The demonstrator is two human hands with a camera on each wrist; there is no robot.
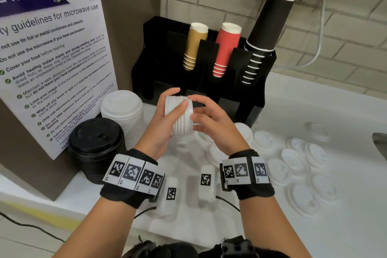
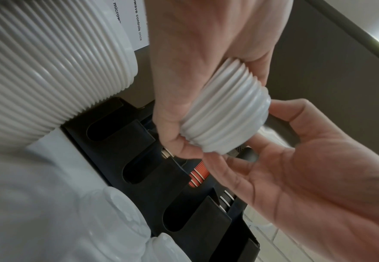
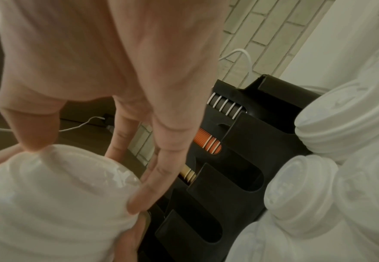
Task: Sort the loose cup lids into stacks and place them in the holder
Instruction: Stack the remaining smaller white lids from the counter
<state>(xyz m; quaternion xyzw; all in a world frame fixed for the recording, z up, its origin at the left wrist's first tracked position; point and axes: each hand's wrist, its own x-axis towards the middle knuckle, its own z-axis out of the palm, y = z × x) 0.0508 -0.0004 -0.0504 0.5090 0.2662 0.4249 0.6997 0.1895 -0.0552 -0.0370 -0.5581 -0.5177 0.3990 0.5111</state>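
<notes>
My left hand (image 1: 178, 97) grips a short stack of small white lids (image 1: 181, 118), held on its side in front of the black holder (image 1: 211, 90). My right hand (image 1: 193, 107) pinches the stack's right end between thumb and fingers. In the right wrist view the thumb and a fingertip (image 3: 136, 203) sit on opposite edges of the end lid (image 3: 67, 170). The left wrist view shows the stack (image 2: 224, 115) wrapped by my left fingers, and the holder's dark front slots (image 2: 107, 127) hold nothing. More loose white lids (image 1: 293, 163) lie scattered on the counter to the right.
A tall stack of larger white lids (image 1: 123, 111) and a stack of black lids (image 1: 96, 144) stand at the left by a microwave poster (image 1: 52, 65). Gold (image 1: 193, 46), red (image 1: 225, 48) and black cups (image 1: 266, 29) fill the holder's back. A sink edge (image 1: 380, 144) is at the far right.
</notes>
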